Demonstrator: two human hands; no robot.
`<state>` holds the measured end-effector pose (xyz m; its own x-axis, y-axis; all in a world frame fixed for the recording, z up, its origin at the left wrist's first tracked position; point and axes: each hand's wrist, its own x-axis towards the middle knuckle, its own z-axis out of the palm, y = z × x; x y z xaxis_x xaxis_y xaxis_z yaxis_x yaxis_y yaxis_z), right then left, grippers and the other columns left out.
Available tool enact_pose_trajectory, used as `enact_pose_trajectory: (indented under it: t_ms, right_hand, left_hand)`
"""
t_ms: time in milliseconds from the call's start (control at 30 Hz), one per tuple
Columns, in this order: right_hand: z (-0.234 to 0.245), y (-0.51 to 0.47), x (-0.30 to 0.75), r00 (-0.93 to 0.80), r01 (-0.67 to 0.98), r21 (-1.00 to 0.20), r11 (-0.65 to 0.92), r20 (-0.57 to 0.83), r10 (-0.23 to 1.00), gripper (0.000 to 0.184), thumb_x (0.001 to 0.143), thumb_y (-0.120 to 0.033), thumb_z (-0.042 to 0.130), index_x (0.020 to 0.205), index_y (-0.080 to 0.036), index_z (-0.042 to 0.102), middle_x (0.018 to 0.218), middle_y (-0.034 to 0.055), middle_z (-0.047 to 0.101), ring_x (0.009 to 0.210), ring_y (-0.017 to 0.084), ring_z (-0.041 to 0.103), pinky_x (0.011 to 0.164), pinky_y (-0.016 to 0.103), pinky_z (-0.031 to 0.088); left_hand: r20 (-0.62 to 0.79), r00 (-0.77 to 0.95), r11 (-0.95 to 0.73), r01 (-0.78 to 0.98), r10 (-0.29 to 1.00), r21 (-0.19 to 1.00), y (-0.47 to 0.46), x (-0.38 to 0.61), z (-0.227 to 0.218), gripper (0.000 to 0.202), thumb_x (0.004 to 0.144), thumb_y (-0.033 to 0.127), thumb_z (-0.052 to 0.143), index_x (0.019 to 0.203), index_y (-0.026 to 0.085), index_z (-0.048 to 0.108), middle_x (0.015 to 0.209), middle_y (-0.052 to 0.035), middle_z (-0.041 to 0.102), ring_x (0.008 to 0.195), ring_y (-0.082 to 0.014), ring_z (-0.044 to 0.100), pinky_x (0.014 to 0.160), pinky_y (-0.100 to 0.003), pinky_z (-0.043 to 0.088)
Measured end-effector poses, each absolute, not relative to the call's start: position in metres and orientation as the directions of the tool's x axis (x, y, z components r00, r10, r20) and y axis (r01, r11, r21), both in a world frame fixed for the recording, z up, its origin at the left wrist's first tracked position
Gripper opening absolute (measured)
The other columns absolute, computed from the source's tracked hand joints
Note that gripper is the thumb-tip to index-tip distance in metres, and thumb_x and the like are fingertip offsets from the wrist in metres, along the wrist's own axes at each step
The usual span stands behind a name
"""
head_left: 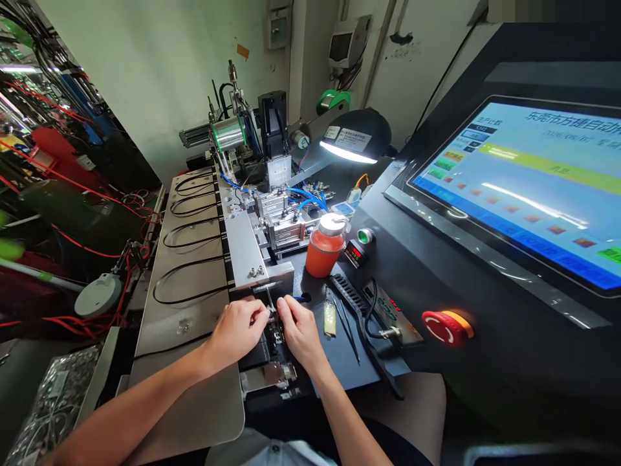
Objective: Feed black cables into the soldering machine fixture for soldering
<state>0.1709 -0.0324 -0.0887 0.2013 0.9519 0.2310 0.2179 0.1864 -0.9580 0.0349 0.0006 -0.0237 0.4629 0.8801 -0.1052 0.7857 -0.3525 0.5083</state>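
My left hand (239, 327) and my right hand (298, 330) meet over a small black fixture (274, 333) at the near end of a metal conveyor plate (194, 272). Both hands have their fingers curled and pinched together on a tiny part between them, too small to name. Several black wire loops (187, 288) lie in a row on the plate beyond my left hand. A soldering machine with a solder spool (228, 134) stands at the far end.
An orange bottle with a white cap (325, 246) stands right of the fixture. Tweezers and a black comb-like strip (354, 310) lie beside my right hand. A red emergency button (444, 327), a lit touchscreen (528, 181) and a lamp (352, 139) are to the right.
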Motion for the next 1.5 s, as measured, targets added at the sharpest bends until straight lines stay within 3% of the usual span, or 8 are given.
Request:
enact_pose_trajectory:
  t_ms: [200,367,600,867,967,1167,1267,1500]
  right_hand:
    - [-0.092,-0.031,0.166,0.189,0.174,-0.953,0.248,0.279,0.941,0.036,0.096,-0.034,0.037,0.063,-0.022,0.030,0.057,-0.0067,0.029,0.050,0.009,0.028,0.047,0.024,0.024]
    - [-0.094,-0.030,0.166,0.183,0.081,-0.971,0.224,0.236,0.954,0.036,0.096,-0.037,0.037,0.063,-0.023,0.030,0.058,-0.0065,0.028,0.051,0.009,0.027,0.046,0.023,0.024]
    - [-0.098,-0.029,0.165,0.190,0.001,-0.981,0.194,0.191,0.963,0.042,0.095,-0.046,0.040,0.062,-0.022,0.030,0.059,-0.0064,0.026,0.052,0.009,0.025,0.046,0.023,0.023]
    - [-0.104,-0.029,0.163,0.203,-0.017,-0.987,0.162,0.156,0.967,0.045,0.094,-0.054,0.039,0.063,-0.023,0.029,0.059,-0.0067,0.026,0.051,0.009,0.025,0.045,0.022,0.024]
    - [-0.106,-0.029,0.166,0.208,0.008,-0.986,0.166,0.164,0.964,0.044,0.094,-0.052,0.040,0.062,-0.023,0.030,0.058,-0.0066,0.027,0.050,0.009,0.027,0.046,0.023,0.026]
    - [-0.096,-0.041,0.186,0.223,0.341,-0.896,0.284,0.370,0.902,0.026,0.098,-0.024,0.037,0.075,-0.020,0.050,0.068,0.0004,0.054,0.061,0.014,0.051,0.059,0.025,0.040]
    - [-0.089,-0.047,0.189,0.095,0.505,-0.751,0.426,0.539,0.837,0.022,0.093,-0.011,0.038,0.098,-0.019,0.058,0.089,0.0070,0.064,0.081,0.018,0.059,0.070,0.029,0.046]
    - [-0.087,-0.052,0.188,0.094,0.573,-0.692,0.440,0.588,0.803,0.025,0.089,-0.004,0.039,0.093,-0.019,0.059,0.082,0.0056,0.064,0.077,0.018,0.060,0.065,0.028,0.048]
  left_hand:
    - [-0.100,0.470,-0.375,0.800,0.877,0.469,0.001,0.034,-0.025,0.022,0.088,0.026,0.050,0.072,0.020,0.064,0.069,-0.0006,0.064,0.062,-0.0128,0.056,0.060,-0.025,0.037]
    - [0.122,0.522,-0.529,0.777,0.844,0.341,-0.007,0.028,-0.028,0.017,0.091,0.025,0.053,0.083,0.020,0.067,0.078,-0.0015,0.066,0.068,-0.0128,0.062,0.062,-0.022,0.042]
    - [0.404,0.713,-0.790,0.612,0.573,0.042,-0.016,0.022,-0.026,0.028,0.098,0.015,0.040,0.103,0.022,0.067,0.088,0.0014,0.069,0.066,-0.0084,0.061,0.058,-0.019,0.043]
    - [0.375,0.884,-0.866,0.401,0.280,-0.298,-0.009,0.028,-0.019,0.023,0.092,0.004,0.042,0.091,0.009,0.065,0.078,-0.0011,0.068,0.054,-0.0115,0.054,0.046,-0.026,0.041]
    - [0.361,0.876,-0.878,0.416,0.318,-0.235,-0.006,0.024,-0.020,0.023,0.093,0.006,0.043,0.098,0.012,0.064,0.078,0.0005,0.067,0.056,-0.0112,0.056,0.048,-0.024,0.041]
    - [0.083,0.671,-0.671,0.710,0.737,0.216,-0.003,0.007,-0.014,0.012,0.094,0.020,0.050,0.096,0.021,0.062,0.090,0.0018,0.066,0.074,-0.0125,0.065,0.067,-0.023,0.048]
    - [-0.045,0.617,-0.598,0.776,0.786,0.202,-0.001,0.006,-0.012,0.015,0.096,0.022,0.047,0.090,0.019,0.061,0.089,-0.0001,0.065,0.077,-0.0160,0.065,0.069,-0.027,0.048]
    - [-0.120,0.611,-0.587,0.788,0.782,0.187,-0.001,0.011,-0.009,0.017,0.097,0.024,0.045,0.091,0.019,0.061,0.092,-0.0010,0.064,0.081,-0.0173,0.065,0.071,-0.027,0.047]
